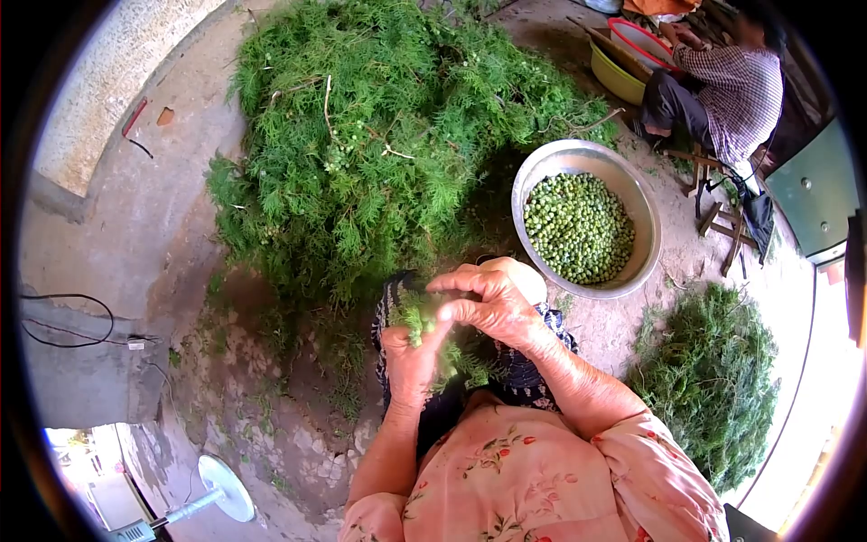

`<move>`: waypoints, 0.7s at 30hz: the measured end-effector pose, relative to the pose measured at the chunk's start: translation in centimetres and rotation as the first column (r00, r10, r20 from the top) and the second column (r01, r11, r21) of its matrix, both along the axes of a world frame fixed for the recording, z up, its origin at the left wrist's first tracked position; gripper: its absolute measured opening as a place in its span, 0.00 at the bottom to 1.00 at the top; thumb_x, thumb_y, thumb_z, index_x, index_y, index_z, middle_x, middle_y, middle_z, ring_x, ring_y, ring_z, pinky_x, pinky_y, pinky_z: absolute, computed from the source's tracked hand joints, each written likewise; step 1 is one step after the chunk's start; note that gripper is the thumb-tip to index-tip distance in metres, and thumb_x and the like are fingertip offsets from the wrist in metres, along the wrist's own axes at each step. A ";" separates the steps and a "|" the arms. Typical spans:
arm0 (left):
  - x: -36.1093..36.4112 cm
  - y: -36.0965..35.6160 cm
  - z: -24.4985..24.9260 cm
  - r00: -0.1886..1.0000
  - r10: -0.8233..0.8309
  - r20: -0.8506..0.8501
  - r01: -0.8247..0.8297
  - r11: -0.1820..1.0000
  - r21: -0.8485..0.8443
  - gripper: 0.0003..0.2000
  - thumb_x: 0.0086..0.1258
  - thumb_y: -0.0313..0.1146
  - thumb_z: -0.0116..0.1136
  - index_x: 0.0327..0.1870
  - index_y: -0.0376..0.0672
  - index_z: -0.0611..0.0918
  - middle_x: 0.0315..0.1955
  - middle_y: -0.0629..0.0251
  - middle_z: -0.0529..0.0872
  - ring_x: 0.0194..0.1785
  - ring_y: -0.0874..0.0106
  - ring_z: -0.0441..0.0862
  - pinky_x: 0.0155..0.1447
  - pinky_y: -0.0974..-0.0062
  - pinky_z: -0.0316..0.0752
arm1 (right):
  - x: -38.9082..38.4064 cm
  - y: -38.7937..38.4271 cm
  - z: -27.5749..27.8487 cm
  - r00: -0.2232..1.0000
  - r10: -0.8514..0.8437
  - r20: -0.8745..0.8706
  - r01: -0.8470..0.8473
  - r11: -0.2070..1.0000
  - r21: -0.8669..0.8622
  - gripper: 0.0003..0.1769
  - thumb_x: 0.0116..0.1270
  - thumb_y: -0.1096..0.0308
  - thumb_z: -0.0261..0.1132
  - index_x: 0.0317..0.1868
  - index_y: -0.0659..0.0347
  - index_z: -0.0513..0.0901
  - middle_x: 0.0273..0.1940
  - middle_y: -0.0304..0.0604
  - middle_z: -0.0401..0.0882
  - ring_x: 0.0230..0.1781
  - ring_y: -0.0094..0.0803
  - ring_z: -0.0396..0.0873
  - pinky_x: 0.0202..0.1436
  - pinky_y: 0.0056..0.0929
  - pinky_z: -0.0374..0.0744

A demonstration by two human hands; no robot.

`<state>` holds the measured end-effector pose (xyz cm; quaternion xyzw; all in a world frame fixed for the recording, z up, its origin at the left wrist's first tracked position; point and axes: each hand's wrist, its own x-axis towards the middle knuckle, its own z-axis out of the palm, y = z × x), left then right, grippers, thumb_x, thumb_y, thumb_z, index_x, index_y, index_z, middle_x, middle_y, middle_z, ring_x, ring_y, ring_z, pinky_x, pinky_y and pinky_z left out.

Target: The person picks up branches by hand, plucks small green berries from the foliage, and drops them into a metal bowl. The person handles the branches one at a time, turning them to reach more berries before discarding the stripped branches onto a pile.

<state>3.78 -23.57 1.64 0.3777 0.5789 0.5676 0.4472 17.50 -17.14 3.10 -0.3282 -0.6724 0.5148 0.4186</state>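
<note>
Plucking at a sprig (417,314), the right hand (492,303) pinches its tip; the left hand (408,359) keeps a closed grip on the stem. Next, seemingly, a clean pull, then a drop among the green berries (578,226) in the bowl (518,194).

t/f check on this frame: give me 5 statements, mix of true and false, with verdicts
1. The metal bowl holds small green fruits. True.
2. The left hand grips a green sprig. True.
3. The right hand rests in the bowl. False: it pinches the top of the sprig, apart from the bowl.
4. The bowl stands on top of the big pile of green branches. False: it stands on the ground beside the pile.
5. Another person sits beyond the bowl. True.
</note>
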 end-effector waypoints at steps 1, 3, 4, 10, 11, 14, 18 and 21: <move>0.0 0.0 0.1 1.000 -0.004 0.000 0.004 1.000 -0.002 0.08 0.59 0.32 0.65 0.21 0.42 0.82 0.11 0.70 0.78 0.11 0.81 0.73 0.13 0.82 0.64 | 0.1 0.1 0.5 0.999 0.006 0.049 -0.010 0.995 0.095 0.17 0.57 0.63 0.68 0.44 0.63 0.81 0.31 0.38 0.81 0.30 0.24 0.77 0.35 0.21 0.75; 0.0 0.0 0.1 1.000 -0.003 0.001 0.003 1.000 0.002 0.10 0.59 0.33 0.65 0.20 0.41 0.81 0.11 0.70 0.77 0.10 0.81 0.72 0.12 0.82 0.63 | 0.2 -0.1 1.5 0.999 0.009 0.051 -0.011 0.999 0.051 0.15 0.55 0.65 0.69 0.43 0.63 0.82 0.31 0.41 0.81 0.29 0.24 0.77 0.35 0.22 0.75; 0.0 0.0 0.0 1.000 0.002 0.002 -0.002 1.000 0.009 0.10 0.59 0.33 0.65 0.19 0.41 0.81 0.11 0.71 0.77 0.10 0.81 0.72 0.13 0.82 0.63 | 0.2 -0.2 1.8 0.999 0.011 0.052 -0.012 1.000 0.029 0.15 0.55 0.66 0.69 0.42 0.63 0.82 0.31 0.42 0.81 0.29 0.24 0.77 0.35 0.22 0.75; -0.1 0.1 0.3 0.991 0.035 0.126 -0.017 0.990 -0.140 0.04 0.54 0.25 0.67 0.26 0.41 0.82 0.21 0.75 0.79 0.21 0.85 0.70 0.25 0.86 0.61 | 0.0 -0.4 0.9 0.994 -0.034 0.102 0.043 0.996 -0.084 0.09 0.57 0.71 0.67 0.38 0.65 0.81 0.28 0.38 0.79 0.24 0.22 0.75 0.29 0.21 0.73; -0.1 0.1 0.3 0.988 0.044 0.148 -0.026 0.992 -0.120 0.04 0.54 0.24 0.67 0.27 0.41 0.82 0.21 0.75 0.79 0.21 0.85 0.69 0.24 0.86 0.61 | -0.2 -0.6 0.6 0.998 -0.043 -0.045 0.030 0.965 -0.260 0.09 0.58 0.70 0.67 0.38 0.64 0.81 0.28 0.37 0.78 0.23 0.21 0.73 0.27 0.19 0.72; 0.0 0.3 0.2 0.983 0.055 0.176 -0.040 0.995 -0.090 0.04 0.55 0.23 0.66 0.30 0.40 0.83 0.21 0.75 0.80 0.21 0.85 0.69 0.24 0.86 0.60 | -0.7 -1.1 0.1 0.918 -0.166 -0.360 -0.093 0.792 -0.603 0.09 0.61 0.69 0.65 0.40 0.62 0.78 0.26 0.34 0.75 0.20 0.19 0.69 0.21 0.16 0.66; 0.1 0.2 0.1 0.988 0.057 0.144 -0.048 0.997 -0.063 0.04 0.55 0.22 0.65 0.32 0.39 0.83 0.22 0.75 0.80 0.21 0.86 0.69 0.24 0.86 0.61 | -0.3 -0.8 -0.2 0.861 -0.188 -0.472 -0.193 0.738 -0.646 0.09 0.65 0.67 0.61 0.43 0.61 0.76 0.28 0.33 0.73 0.19 0.20 0.67 0.20 0.16 0.63; 0.2 0.2 0.1 0.979 0.085 0.185 -0.080 0.996 -0.035 0.04 0.56 0.22 0.65 0.32 0.39 0.83 0.22 0.75 0.80 0.21 0.86 0.69 0.24 0.87 0.61 | 0.2 -0.6 -0.4 0.827 -0.148 -0.542 -0.286 0.720 -0.632 0.07 0.67 0.70 0.57 0.44 0.62 0.75 0.30 0.34 0.73 0.22 0.20 0.69 0.22 0.16 0.66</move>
